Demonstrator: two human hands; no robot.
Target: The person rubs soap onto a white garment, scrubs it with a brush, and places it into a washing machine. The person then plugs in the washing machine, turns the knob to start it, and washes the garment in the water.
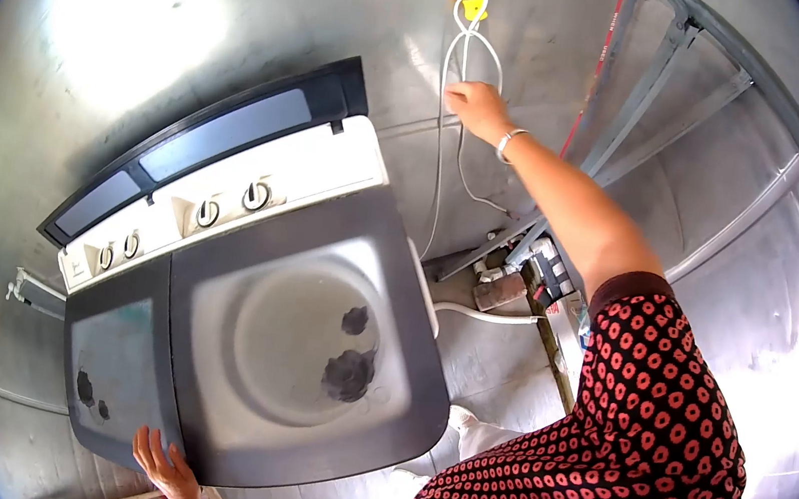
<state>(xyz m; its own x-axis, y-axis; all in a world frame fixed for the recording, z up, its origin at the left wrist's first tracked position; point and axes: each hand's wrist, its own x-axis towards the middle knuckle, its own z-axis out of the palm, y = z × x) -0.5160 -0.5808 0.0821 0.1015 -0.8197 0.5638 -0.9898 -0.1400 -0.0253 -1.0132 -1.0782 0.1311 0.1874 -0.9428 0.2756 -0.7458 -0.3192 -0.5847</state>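
Note:
A twin-tub washing machine [324, 209] with two grey lids stands against the metal wall. Over the front edge of its smaller lid [128, 355] lies my left hand [166, 471], fingers spread. My right hand [479, 111], with a bracelet at the wrist, is raised to the wall, its fingers closed around a white cord [436, 164]. Above that hand the cord loops and crosses, with a yellow piece [473, 8] on it. My curled fingers hide the exact grip on the cord.
Several knobs [256, 194] line the washer's white control panel. To its right are a brick [500, 292], white pipe fittings and a white hose [487, 314] on the floor. A grey metal frame [643, 90] stands at the right. A tap [21, 286] sticks out at the left wall.

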